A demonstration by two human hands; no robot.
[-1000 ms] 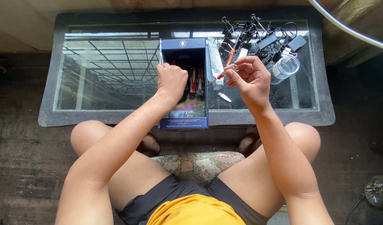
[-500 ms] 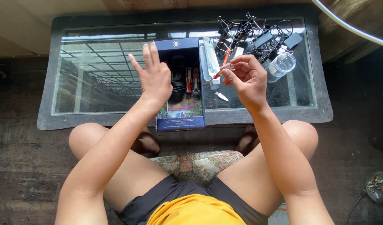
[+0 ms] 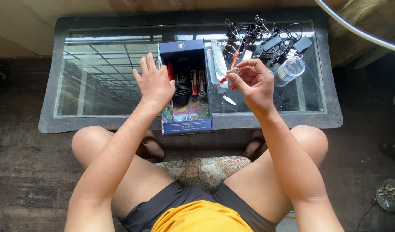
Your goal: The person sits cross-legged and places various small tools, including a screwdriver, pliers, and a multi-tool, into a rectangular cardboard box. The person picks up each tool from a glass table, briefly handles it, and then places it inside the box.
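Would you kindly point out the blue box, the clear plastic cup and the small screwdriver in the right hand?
blue box [image 3: 188, 126]: head view, on its near blue front wall.
clear plastic cup [image 3: 290, 68]: head view, on its see-through side.
small screwdriver [image 3: 224, 78]: head view, on the red part of its shaft.

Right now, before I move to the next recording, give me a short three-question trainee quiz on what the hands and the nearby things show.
1. True or false: the right hand pinches a thin tool with a red-orange part.
2. Which side of the blue box is the open left hand on? A) the box's left edge B) its right edge C) deep inside it
3. Fill in: the pile of black binder clips lies at the table's far ____ corner, beside a clear plastic cup.

Key: 1 true; 2 A; 3 right.
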